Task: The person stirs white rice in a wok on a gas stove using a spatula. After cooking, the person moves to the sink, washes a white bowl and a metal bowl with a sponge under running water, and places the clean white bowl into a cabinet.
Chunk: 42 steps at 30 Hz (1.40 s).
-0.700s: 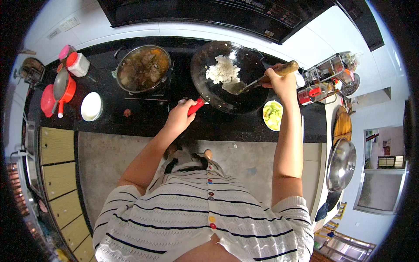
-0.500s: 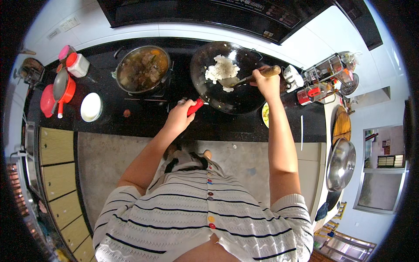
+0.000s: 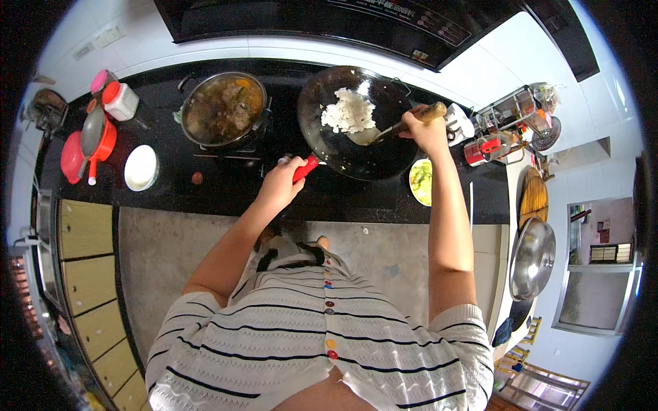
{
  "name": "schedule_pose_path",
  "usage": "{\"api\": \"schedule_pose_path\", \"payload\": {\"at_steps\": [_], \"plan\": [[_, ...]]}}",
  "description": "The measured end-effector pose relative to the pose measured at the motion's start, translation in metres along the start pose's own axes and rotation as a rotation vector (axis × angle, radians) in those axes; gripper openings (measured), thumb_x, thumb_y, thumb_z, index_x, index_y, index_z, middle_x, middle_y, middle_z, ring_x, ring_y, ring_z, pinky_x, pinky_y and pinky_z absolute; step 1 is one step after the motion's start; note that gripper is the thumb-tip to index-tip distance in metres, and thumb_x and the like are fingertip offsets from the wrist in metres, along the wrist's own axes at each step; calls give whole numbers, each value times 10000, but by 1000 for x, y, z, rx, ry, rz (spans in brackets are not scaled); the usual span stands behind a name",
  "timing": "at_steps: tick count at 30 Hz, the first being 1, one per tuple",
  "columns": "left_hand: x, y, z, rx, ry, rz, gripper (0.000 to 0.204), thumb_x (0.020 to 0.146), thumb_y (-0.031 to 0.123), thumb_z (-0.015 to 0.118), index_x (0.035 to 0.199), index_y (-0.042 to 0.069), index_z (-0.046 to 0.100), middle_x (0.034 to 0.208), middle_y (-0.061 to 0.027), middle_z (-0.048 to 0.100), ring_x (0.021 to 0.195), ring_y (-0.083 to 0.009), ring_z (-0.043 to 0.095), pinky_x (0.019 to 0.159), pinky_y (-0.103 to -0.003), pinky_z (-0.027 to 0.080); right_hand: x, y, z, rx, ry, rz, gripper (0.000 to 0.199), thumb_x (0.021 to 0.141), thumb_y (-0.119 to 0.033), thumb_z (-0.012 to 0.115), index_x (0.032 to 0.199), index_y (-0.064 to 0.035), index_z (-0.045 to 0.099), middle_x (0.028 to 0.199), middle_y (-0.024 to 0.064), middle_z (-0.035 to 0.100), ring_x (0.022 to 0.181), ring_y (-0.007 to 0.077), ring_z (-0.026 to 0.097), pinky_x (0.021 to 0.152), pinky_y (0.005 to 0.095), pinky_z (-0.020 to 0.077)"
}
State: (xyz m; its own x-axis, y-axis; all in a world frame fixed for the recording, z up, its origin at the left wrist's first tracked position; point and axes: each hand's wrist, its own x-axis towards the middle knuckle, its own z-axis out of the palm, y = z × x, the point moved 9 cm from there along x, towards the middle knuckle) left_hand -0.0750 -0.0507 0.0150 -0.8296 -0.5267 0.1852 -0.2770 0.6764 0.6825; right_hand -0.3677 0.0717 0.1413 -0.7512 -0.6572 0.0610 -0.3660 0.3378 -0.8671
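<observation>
A dark wok (image 3: 387, 154) sits on the stove with a clump of white rice (image 3: 349, 109) on its left side. My left hand (image 3: 282, 179) is closed around the wok's red handle (image 3: 306, 168). In my right hand (image 3: 423, 129) is a spatula (image 3: 388, 131), gripped by its wooden handle. The spatula's metal blade rests in the wok at the lower right edge of the rice. Beside my right forearm stands a plate of chopped green and yellow food (image 3: 421, 183), partly hidden by the arm.
A pot of brown stew (image 3: 226, 109) stands left of the wok. Farther left are a white bowl (image 3: 141, 168), a red pan (image 3: 103, 140) and a red-lidded jar (image 3: 120, 101). A condiment rack (image 3: 510, 113) stands at right, near a metal lid (image 3: 533, 259). A range hood (image 3: 308, 20) hangs above.
My right hand and the spatula have shifted slightly right. The rice is gathered more compactly, and more of the plate shows. My left hand keeps its hold.
</observation>
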Motion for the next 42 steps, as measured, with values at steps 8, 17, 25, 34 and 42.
{"api": "schedule_pose_path", "payload": {"at_steps": [8,17,25,34,42], "plan": [[3,2,6,1,-15,2,394,774,103,694,1130,95,524,1039,-191,577,892,-407,600,753,-451,516,10,19,-1,19,100,-132,205,794,-113,667,843,81,620,736,141,665,624,193,675,538,312,573],[0,1,6,-33,-27,-39,384,777,99,691,1124,94,527,1042,-185,576,903,-401,597,764,-451,513,12,26,-12,273,199,-117,148,805,-58,641,821,78,582,776,134,647,656,173,656,551,296,588],[-1,-3,2,-23,-32,-43,371,784,107,691,1121,92,535,1043,-177,578,942,-399,583,795,-446,501,-11,13,-14,23,201,-140,163,795,-121,658,827,36,633,677,117,666,626,176,679,570,299,532],[-2,-2,0,-23,-36,-46,376,792,106,687,1136,94,538,1042,-176,586,948,-393,584,817,-446,493,-39,15,-25,153,236,-88,147,801,-109,676,796,28,623,671,100,664,560,160,649,538,284,524],[-2,-1,-1,-4,-18,-34,354,790,103,688,1113,84,545,1024,-173,596,954,-380,592,801,-439,503,-48,-6,-46,171,206,-72,121,813,-51,650,758,44,599,685,104,649,557,145,629,520,289,557]]}}
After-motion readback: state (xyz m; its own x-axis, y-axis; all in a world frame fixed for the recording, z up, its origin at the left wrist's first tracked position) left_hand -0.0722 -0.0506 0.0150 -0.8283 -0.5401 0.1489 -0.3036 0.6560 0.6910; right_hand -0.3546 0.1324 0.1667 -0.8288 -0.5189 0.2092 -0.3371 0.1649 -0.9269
